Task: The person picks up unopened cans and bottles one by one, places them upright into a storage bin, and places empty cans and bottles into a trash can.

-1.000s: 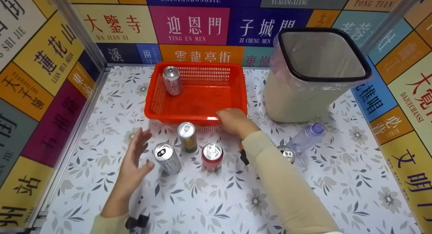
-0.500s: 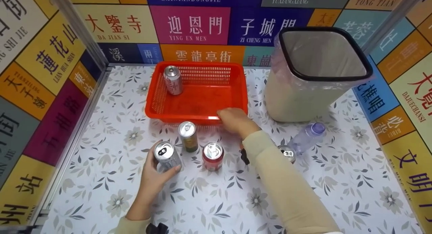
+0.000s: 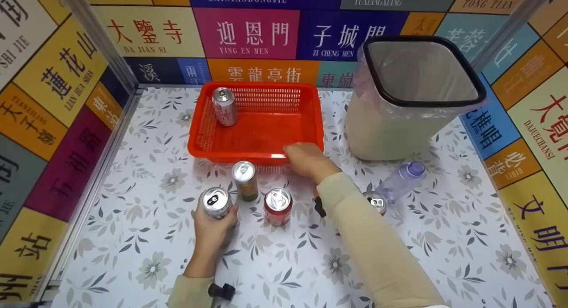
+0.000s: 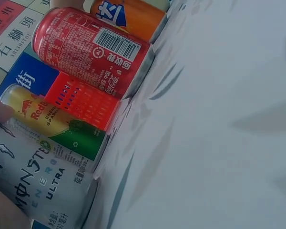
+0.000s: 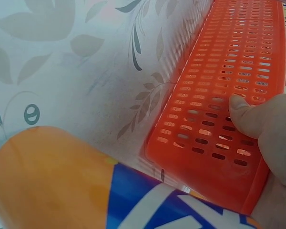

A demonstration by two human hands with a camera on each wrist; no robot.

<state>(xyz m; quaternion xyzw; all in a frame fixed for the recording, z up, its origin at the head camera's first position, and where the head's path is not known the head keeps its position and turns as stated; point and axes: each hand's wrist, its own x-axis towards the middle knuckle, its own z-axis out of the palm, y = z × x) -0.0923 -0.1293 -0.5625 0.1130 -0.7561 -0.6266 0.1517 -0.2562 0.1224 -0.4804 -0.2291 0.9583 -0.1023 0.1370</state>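
Note:
My left hand grips a silver Monster Ultra can, fingers and thumb around its sides. The can is upright, with its top opened; the lettering shows in the left wrist view. Just beyond it stands a slim yellow-and-green Red Bull can, and to its right a red Coca-Cola can. My right hand holds the front right rim of the red plastic basket. In the right wrist view, the thumb presses on the slotted outer wall. One pinkish silver can stands inside the basket at the back left.
An orange can with blue lettering is close to the right wrist. Another can top peeks out past the right sleeve, beside a clear purple-capped bottle lying on the table. A lined bin stands at the back right. Sign-patterned walls surround the table.
My left hand has moved right from beside the Monster can and closed around it. The right hand has stayed on the basket rim, and the basket has not moved.

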